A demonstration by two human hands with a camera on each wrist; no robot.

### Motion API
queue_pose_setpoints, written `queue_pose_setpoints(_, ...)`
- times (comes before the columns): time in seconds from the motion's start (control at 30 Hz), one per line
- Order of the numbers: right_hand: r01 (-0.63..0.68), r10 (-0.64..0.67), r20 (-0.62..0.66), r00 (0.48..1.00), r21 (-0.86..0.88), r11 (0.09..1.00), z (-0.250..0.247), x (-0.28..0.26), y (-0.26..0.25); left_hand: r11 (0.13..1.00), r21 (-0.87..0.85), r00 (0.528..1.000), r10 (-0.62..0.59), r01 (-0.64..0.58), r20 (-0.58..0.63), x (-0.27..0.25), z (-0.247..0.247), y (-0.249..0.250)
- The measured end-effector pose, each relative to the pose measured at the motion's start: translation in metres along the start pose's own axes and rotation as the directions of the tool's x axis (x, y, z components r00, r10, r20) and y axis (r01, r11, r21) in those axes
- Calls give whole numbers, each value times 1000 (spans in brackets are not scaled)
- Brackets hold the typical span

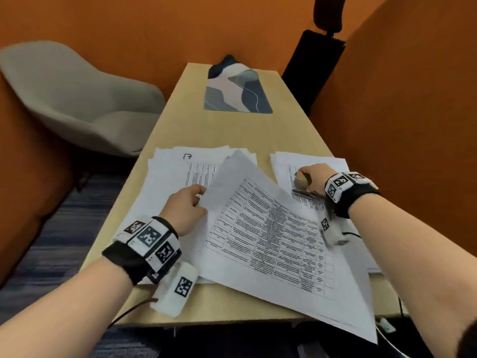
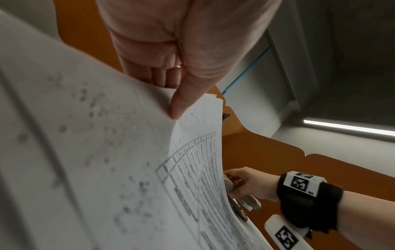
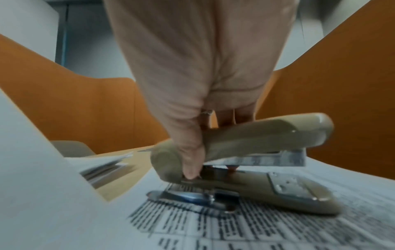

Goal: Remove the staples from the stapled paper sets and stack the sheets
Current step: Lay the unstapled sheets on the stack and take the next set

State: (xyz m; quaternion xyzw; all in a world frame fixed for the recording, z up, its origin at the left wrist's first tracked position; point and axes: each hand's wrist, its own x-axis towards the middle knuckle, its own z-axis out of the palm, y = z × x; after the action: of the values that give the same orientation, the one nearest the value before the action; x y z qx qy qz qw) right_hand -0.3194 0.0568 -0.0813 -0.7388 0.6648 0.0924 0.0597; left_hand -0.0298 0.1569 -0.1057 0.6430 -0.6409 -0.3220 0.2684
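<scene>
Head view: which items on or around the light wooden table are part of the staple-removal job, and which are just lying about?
Part of the job:
- beige stapler, gripped by the right hand, resting on the right paper pile
- printed table sheets, pinched by the left hand
- left white paper stack marked 17

Lying about:
- blue-grey patterned mat
- beige shell chair
- black office chair

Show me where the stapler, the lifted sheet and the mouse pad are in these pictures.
stapler (image 3: 267, 133): right wrist view, on its beige top arm.
lifted sheet (image 1: 271, 228): head view, on its printed table.
mouse pad (image 1: 238, 91): head view, on its patterned middle.
</scene>
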Motion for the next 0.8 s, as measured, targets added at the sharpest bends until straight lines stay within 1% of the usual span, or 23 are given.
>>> queue_pose_setpoints(0.1,-41,40,68,997,12,999,3,8,-13,1000,-13,1000,-3,3,8,2,0,-2)
queue_pose_setpoints(0.17,-27,22,63,998,67,997,-1,8,-26,999,-51,1000,-1,1,11,4,0,-2)
queue_pose_setpoints(0.23,76,-79,5,997,228,971,-8,-1,-44,997,-82,1000,6,-5,9,5,1,-2)
queue_pose_setpoints(0.3,211,-202,-63,977,365,907,-14,-16,-65,996,-87,1000,29,-28,9,3,1,-2)
queue_pose_setpoints(0.33,255,-239,-91,967,412,875,-15,-23,-73,995,-87,999,47,-47,3,3,0,-1)
queue_pose_setpoints(0.37,274,-244,-125,962,450,850,-14,-27,-79,994,-92,998,62,-62,-3,2,-1,0)
queue_pose_setpoints(0.5,315,-162,-311,937,542,780,-7,-29,-82,989,-115,995,95,-93,10,-1,-2,2)
queue_pose_setpoints(0.53,332,-156,-336,929,569,752,-5,-28,-80,988,-121,995,99,-96,16,-1,-2,2)
queue_pose_setpoints(0.6,350,-163,-335,928,637,686,-2,-27,-77,986,-136,994,101,-96,28,0,-1,0)
queue_pose_setpoints(0.67,354,-177,-309,934,749,559,0,-28,-75,986,-138,994,95,-88,46,1,-1,-2)
queue_pose_setpoints(0.73,367,-204,-306,930,810,456,3,-28,-73,985,-141,992,107,-98,62,3,-1,-2)
queue_pose_setpoints(0.8,383,-233,-310,922,825,415,3,-27,-73,986,-129,990,116,-106,79,3,-1,1)
